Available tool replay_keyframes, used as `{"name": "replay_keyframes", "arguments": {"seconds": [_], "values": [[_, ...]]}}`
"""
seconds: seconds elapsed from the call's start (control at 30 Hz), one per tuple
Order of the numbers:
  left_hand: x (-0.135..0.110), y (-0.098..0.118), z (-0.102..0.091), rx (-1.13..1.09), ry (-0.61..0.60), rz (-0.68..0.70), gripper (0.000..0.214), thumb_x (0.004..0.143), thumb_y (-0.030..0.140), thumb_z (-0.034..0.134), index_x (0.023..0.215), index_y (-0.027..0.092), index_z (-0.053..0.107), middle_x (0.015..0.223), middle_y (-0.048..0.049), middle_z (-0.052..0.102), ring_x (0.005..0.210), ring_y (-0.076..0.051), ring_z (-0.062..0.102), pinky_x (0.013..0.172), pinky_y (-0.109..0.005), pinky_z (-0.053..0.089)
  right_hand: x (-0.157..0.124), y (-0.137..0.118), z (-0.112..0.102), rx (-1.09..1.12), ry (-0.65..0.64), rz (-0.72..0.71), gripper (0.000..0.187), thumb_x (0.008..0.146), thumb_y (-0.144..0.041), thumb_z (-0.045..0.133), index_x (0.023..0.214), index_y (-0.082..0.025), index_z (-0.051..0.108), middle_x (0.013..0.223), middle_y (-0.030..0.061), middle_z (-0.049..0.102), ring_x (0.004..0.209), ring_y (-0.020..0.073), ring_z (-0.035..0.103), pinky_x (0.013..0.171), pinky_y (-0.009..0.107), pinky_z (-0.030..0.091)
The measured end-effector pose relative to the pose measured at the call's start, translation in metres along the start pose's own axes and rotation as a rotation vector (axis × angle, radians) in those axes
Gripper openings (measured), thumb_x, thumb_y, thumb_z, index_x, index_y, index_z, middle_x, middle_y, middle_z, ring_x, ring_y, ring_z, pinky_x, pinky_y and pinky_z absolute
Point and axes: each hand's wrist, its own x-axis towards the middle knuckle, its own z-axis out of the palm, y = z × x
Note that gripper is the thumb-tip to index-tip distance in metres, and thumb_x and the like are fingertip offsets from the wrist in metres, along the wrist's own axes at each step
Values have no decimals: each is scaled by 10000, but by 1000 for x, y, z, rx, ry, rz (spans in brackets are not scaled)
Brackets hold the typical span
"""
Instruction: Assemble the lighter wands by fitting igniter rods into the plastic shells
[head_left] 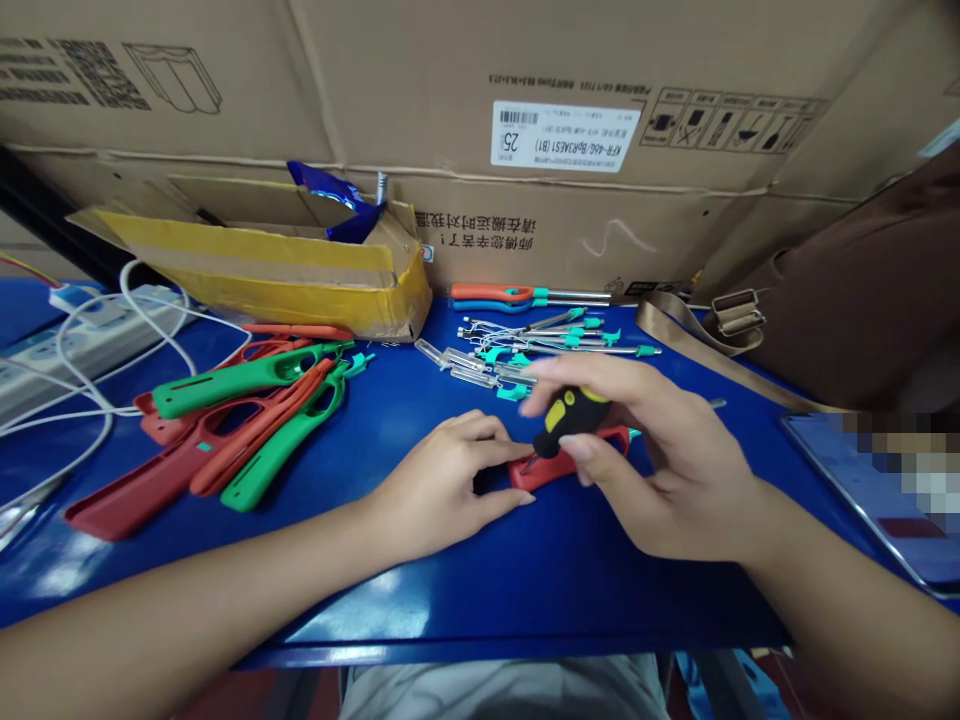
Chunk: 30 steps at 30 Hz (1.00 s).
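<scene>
My right hand (660, 455) grips a short screwdriver with a black and yellow handle (570, 412), tip pointing down-left onto a red plastic handle piece (559, 466) lying on the blue table (450, 580). My left hand (450, 480) pinches the left end of that red piece between thumb and fingers, holding it flat on the table. Just behind the hands lies a heap of metal rods with teal tips (532, 350).
A pile of red and green plastic handle shells (240, 420) lies at the left. A yellow-taped cardboard box (285, 265) stands behind it, with a power strip and white cables (82, 335) at far left. A brown bag (855, 290) and a tablet (885, 490) sit at right.
</scene>
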Motion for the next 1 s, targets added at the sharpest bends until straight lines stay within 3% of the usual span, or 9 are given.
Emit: {"name": "replay_keyframes", "arguments": {"seconds": [0.13, 0.27, 0.37, 0.57, 0.7, 0.77, 0.8, 0.9, 1.0], "values": [[0, 1, 2, 3, 15, 1, 197, 907, 320, 732, 1080, 224, 740, 988, -42, 686, 923, -209, 625, 852, -369, 514, 2, -2, 5, 19, 59, -74, 322, 935, -122, 615, 1240, -220, 587, 1107, 22, 707, 1048, 154, 673, 885, 258, 554], [0, 4, 2, -18, 16, -17, 150, 921, 314, 692, 966, 173, 713, 924, -49, 678, 883, -215, 625, 811, -371, 530, 4, -11, 8, -24, -89, -93, 321, 927, -77, 579, 1199, -244, 613, 1102, 6, 692, 963, 130, 658, 726, 239, 510], [0, 4, 2, -18, 11, -29, 175, 931, 329, 671, 939, 158, 707, 967, -71, 687, 913, -231, 630, 819, -386, 537, 2, -14, 10, -46, -104, -87, 342, 918, -53, 561, 1187, -259, 609, 1126, 8, 689, 949, 129, 659, 708, 241, 504], [-1, 4, -1, 8, -2, -20, 246, 894, 302, 735, 1119, 206, 745, 1013, -56, 693, 956, -224, 625, 885, -388, 524, 2, -3, 14, 68, 131, 37, 333, 953, -158, 607, 1270, -247, 559, 1077, 44, 682, 975, 171, 672, 780, 280, 581], [-1, 4, -10, 46, -40, -47, 349, 856, 232, 726, 1202, 194, 719, 1037, -58, 687, 974, -229, 617, 907, -399, 522, 11, 15, -6, 238, 419, 187, 236, 934, -213, 646, 1154, -240, 562, 953, 18, 651, 672, 128, 628, 526, 233, 547], [-1, 3, -16, 105, -62, -63, 376, 836, 192, 695, 1212, 199, 707, 1077, -62, 679, 1003, -240, 610, 936, -416, 513, 13, 30, -26, 258, 481, 269, 216, 896, -282, 707, 1040, -243, 550, 898, 4, 652, 595, 123, 598, 496, 247, 545], [-2, 3, -19, 141, -70, -69, 381, 834, 191, 684, 1214, 204, 701, 1093, -63, 674, 1016, -246, 606, 948, -427, 508, 13, 39, -37, 244, 451, 319, 255, 853, -320, 753, 969, -240, 540, 858, -6, 651, 586, 128, 606, 506, 259, 552], [-2, -1, -24, 225, -81, -74, 353, 865, 267, 680, 1213, 209, 687, 1130, -73, 660, 1037, -261, 596, 956, -447, 501, 6, 67, -69, 39, 201, 572, 327, 779, -412, 812, 851, -200, 573, 860, 29, 694, 668, 165, 658, 611, 304, 559], [-1, -5, -24, 255, -80, -60, 361, 905, 370, 684, 1228, 210, 673, 1133, -79, 654, 1030, -260, 597, 930, -439, 506, -6, 89, -92, 4, -45, 646, 377, 743, -458, 812, 900, -179, 613, 994, 86, 722, 920, 233, 699, 827, 375, 570]]}}
